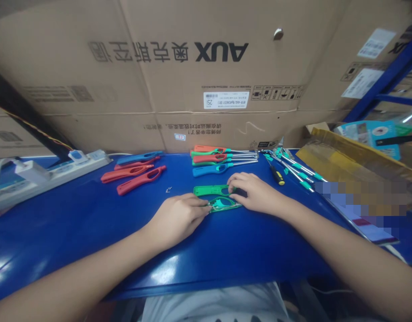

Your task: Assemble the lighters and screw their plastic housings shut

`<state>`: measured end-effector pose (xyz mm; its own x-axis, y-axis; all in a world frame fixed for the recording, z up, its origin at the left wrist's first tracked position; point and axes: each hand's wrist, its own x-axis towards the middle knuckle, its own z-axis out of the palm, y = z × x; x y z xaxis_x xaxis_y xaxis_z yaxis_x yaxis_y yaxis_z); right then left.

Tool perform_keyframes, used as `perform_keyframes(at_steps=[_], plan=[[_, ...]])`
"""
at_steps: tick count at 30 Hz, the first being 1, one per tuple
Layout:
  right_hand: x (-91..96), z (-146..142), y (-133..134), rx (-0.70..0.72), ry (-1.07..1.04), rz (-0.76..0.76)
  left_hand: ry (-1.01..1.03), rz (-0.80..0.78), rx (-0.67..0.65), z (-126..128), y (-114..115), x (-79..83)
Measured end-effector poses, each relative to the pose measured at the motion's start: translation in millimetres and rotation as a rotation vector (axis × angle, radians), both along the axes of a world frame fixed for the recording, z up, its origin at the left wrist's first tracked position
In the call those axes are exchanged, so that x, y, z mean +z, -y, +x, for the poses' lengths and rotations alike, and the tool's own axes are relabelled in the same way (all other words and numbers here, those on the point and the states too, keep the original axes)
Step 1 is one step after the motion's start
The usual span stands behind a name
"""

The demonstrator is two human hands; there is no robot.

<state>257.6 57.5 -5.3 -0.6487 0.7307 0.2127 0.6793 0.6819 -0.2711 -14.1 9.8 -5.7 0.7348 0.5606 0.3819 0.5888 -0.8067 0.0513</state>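
Note:
Two green plastic lighter shells lie on the blue table (91, 223) between my hands. The nearer green shell (224, 204) has inner parts showing; my left hand (179, 217) pinches its left end with closed fingers. My right hand (252, 192) rests curled over the right ends of it and of the farther, empty green shell (209, 190).
Several red and blue lighter shells (135, 172) lie at the back left beside a white power strip (51, 172). Assembled long lighters (222, 161) are stacked behind the hands. A screwdriver (276, 174) and teal-tipped metal tubes (296, 170) lie at the right. Cardboard boxes (192, 67) wall off the back.

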Motion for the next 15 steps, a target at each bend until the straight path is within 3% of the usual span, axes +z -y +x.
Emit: perform_keyframes(at_steps=[6,12,15], plan=[[6.5,-2,5,0.028,0.014,0.084,0.029,-0.036,0.028,0,0,-3.1],[12.2,-14,29,0.291,0.083,0.117,0.006,-0.09,0.16,0,3,3.4],[11.3,-20,42,0.325,0.184,0.058,-0.02,-0.108,0.197,0,3,5.4]])
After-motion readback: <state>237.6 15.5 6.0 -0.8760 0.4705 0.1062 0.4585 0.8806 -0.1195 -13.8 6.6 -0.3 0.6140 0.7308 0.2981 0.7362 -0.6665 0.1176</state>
